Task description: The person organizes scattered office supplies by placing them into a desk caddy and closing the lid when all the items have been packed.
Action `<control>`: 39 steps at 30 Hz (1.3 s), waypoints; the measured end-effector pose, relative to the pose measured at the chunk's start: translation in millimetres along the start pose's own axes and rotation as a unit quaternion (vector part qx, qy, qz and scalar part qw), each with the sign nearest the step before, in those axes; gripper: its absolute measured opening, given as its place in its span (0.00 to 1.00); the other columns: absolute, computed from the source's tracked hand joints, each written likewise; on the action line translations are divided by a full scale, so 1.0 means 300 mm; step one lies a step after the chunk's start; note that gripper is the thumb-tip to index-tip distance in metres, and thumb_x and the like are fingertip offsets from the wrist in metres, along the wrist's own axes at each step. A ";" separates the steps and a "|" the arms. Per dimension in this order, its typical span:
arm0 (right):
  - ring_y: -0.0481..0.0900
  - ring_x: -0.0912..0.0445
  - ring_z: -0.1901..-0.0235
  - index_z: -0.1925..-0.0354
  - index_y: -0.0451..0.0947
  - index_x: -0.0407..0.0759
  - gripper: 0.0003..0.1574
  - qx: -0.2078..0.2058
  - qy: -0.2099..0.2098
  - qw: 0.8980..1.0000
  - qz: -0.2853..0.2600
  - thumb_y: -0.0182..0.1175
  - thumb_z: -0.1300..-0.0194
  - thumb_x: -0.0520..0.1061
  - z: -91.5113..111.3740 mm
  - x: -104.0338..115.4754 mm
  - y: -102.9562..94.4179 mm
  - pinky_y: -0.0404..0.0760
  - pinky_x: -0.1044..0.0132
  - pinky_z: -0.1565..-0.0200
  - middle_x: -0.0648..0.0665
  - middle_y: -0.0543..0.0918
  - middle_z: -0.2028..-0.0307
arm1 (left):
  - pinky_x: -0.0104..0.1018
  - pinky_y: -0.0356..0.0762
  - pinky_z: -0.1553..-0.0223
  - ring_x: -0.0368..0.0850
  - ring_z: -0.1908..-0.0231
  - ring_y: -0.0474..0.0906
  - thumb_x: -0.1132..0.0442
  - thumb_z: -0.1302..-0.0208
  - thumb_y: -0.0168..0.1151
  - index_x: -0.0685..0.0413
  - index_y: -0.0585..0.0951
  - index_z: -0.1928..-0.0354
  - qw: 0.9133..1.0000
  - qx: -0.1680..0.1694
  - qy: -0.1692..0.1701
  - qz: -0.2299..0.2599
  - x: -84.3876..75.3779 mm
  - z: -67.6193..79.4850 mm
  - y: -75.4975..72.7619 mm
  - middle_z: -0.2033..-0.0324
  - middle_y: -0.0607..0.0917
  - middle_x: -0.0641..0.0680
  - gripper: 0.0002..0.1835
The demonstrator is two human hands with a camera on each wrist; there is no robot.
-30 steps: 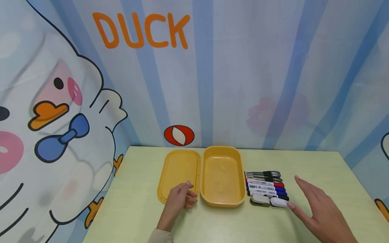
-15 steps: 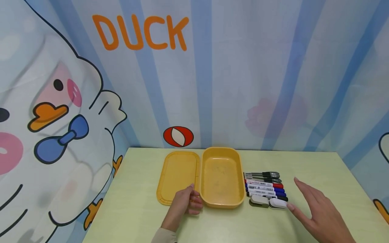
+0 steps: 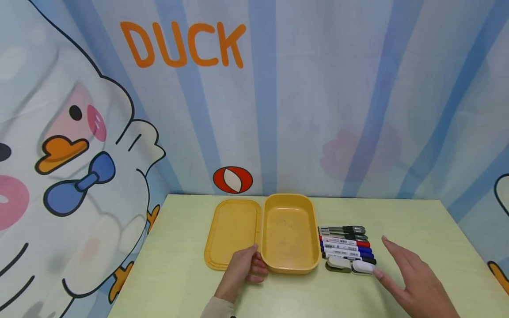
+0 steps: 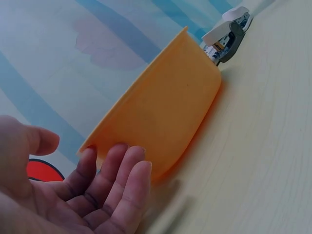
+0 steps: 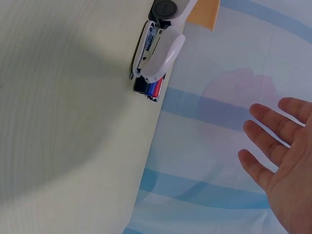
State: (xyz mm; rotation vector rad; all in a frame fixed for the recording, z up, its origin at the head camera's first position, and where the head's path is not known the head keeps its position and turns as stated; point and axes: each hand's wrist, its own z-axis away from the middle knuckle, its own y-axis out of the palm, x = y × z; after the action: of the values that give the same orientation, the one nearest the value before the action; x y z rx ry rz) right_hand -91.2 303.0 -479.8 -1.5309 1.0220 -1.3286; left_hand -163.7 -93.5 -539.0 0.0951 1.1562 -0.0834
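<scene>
At the near left corner of a yellow plastic box is my left hand, its palm turned toward the box. In the left wrist view its relaxed fingertips lie against the box's side wall, thumb apart. My right hand hovers at the right with fingers spread, holding nothing. Its thumb tip is close to a white stapler. Beside that one sits a grey-white stapler. Behind the staplers lie several markers with red, blue and black caps, then black pens.
A flat yellow lid lies left of the box, close along its side. All of this is on a pale table. A patterned cloth backdrop rises behind the table's far edge.
My left hand has moved right and slightly toward me, from over the lid to the box's near left corner. The right hand has barely shifted; the objects stay put.
</scene>
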 end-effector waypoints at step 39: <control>0.71 0.30 0.39 0.23 0.58 0.38 0.54 -0.008 -0.008 1.000 -0.004 0.59 0.31 0.69 -0.001 -0.002 0.045 0.70 0.27 0.43 0.27 0.71 0.34 | 0.30 0.80 0.80 0.40 0.77 0.84 0.52 0.25 0.58 0.60 0.80 0.67 0.998 -0.020 0.032 -0.050 0.005 -0.014 0.020 0.75 0.85 0.51 0.18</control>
State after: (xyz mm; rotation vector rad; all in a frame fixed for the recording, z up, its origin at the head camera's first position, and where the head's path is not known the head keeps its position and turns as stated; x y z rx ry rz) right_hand -92.4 299.3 -492.9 -1.5574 1.0199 -1.3150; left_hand -166.4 -86.9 -541.9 0.0044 1.2268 -0.1465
